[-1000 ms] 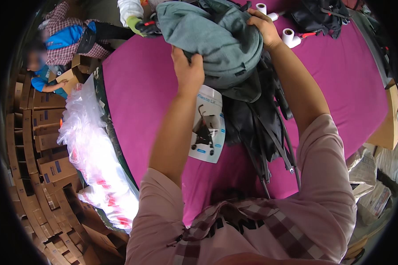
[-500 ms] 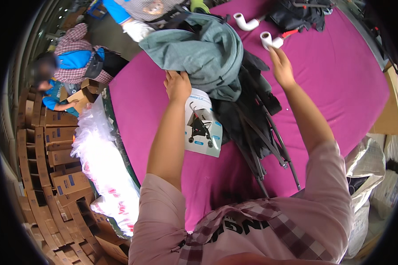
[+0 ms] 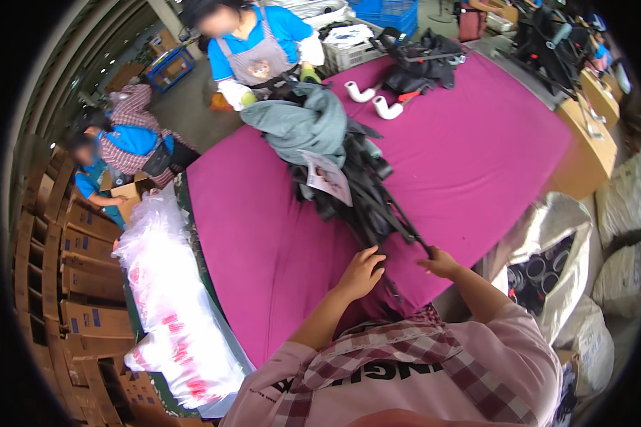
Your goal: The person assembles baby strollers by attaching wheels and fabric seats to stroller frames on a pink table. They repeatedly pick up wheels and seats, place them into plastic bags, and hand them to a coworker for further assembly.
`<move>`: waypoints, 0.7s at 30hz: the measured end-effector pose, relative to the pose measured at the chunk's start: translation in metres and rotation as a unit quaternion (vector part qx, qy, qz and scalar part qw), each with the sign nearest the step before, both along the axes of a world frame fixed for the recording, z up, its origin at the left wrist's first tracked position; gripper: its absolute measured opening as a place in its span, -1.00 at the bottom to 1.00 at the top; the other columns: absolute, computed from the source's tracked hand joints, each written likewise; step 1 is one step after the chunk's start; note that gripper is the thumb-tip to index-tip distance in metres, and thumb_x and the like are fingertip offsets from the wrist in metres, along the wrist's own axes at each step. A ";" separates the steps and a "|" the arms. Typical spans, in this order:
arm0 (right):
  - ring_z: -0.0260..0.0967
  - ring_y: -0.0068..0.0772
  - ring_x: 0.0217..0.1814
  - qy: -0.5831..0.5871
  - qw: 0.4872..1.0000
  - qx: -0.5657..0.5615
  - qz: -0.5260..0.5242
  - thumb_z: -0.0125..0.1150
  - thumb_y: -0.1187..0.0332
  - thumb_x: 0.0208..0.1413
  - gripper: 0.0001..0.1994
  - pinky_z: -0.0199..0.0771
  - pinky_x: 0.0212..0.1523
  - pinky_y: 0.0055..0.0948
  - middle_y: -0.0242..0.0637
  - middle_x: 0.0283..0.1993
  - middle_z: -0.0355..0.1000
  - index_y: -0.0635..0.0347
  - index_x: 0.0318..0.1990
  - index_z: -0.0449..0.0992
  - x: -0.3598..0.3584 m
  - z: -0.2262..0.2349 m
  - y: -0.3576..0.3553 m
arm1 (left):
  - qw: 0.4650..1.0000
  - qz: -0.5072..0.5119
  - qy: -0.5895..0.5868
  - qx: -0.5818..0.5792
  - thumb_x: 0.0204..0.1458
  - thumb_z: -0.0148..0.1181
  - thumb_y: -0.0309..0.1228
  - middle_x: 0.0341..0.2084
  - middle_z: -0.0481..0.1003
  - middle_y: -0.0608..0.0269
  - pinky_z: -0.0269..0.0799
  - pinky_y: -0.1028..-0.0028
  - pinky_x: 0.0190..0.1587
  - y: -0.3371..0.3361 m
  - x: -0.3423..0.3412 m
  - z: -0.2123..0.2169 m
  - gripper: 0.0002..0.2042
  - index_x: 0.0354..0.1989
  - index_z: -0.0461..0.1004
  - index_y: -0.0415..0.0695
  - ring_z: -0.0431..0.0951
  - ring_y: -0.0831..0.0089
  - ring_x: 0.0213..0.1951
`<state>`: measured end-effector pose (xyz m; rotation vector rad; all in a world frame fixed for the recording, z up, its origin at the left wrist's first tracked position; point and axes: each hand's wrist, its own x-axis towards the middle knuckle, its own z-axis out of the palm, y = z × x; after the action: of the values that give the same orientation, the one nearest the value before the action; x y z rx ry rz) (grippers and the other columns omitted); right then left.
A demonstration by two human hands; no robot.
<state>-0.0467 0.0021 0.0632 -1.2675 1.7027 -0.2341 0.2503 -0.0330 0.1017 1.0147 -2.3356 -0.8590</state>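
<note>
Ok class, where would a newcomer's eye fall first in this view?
Probably the broad magenta cloth in the middle. Next, the dark folded stroller lying on it, grey-green fabric at its far end, the person's left hand and right hand at its near end. Bright, shiny plastic heaped left of the cloth also stands out.

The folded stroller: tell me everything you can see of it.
The folded stroller lies slanting across the magenta cloth, grey-green fabric bunched at its far end, dark slim tubes reaching toward the person. A printed card lies on it. The right hand touches a tube's near end; whether the left hand touches is unclear.
</note>
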 end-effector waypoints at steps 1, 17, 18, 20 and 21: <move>0.56 0.02 -0.04 0.029 0.999 -0.020 0.040 0.29 -0.19 0.03 -0.20 0.50 -0.02 -0.11 0.03 -0.21 0.58 0.38 0.19 0.35 0.002 -0.008 0.019 | 0.999 -0.026 0.027 -0.019 0.14 0.21 -0.36 0.18 0.37 -0.09 0.33 0.16 0.25 0.007 -0.019 -0.005 -0.66 0.08 0.47 -0.15 0.38 -0.04 0.20; 0.56 -0.09 -0.06 0.018 0.928 -0.053 -0.368 0.21 0.15 0.10 -0.63 0.50 0.05 -0.28 -0.10 -0.16 0.61 0.15 -0.01 0.59 -0.221 -0.023 0.337 | 0.985 -0.136 -0.048 0.090 0.18 0.13 -0.48 0.08 0.44 -0.02 0.46 0.27 0.09 0.123 -0.221 -0.006 -0.72 0.06 0.48 -0.22 0.54 0.13 -0.01; 0.55 -0.07 -0.05 0.006 0.925 -0.045 -0.377 0.21 0.16 0.10 -0.63 0.50 0.06 -0.27 -0.08 -0.14 0.60 0.16 -0.01 0.59 -0.237 -0.032 0.346 | 0.983 -0.146 -0.060 0.090 0.18 0.13 -0.48 0.09 0.44 -0.02 0.44 0.26 0.12 0.123 -0.243 -0.010 -0.72 0.06 0.48 -0.23 0.53 0.11 0.02; 0.55 -0.05 -0.05 0.009 0.930 -0.049 -0.363 0.21 0.16 0.10 -0.62 0.50 0.07 -0.26 -0.08 -0.13 0.60 0.18 -0.01 0.59 -0.277 -0.060 0.352 | 0.980 -0.154 -0.086 0.091 0.17 0.14 -0.47 0.09 0.43 -0.03 0.41 0.24 0.16 0.125 -0.293 -0.023 -0.71 0.06 0.48 -0.23 0.51 0.09 0.06; 0.52 -0.05 0.01 -0.006 0.921 -0.045 -0.387 0.27 0.19 0.06 -0.62 0.48 0.11 -0.23 -0.08 -0.12 0.57 0.22 -0.02 0.57 -0.297 -0.079 0.357 | 0.972 -0.173 -0.150 0.059 0.16 0.16 -0.43 0.20 0.33 -0.12 0.29 0.16 0.27 0.125 -0.317 -0.026 -0.62 0.16 0.41 -0.22 0.38 -0.03 0.21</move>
<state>-0.3440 0.3592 -0.0158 -0.5845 2.1310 -0.7883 -0.0664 0.0918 0.0754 0.8422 -2.8056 -1.0451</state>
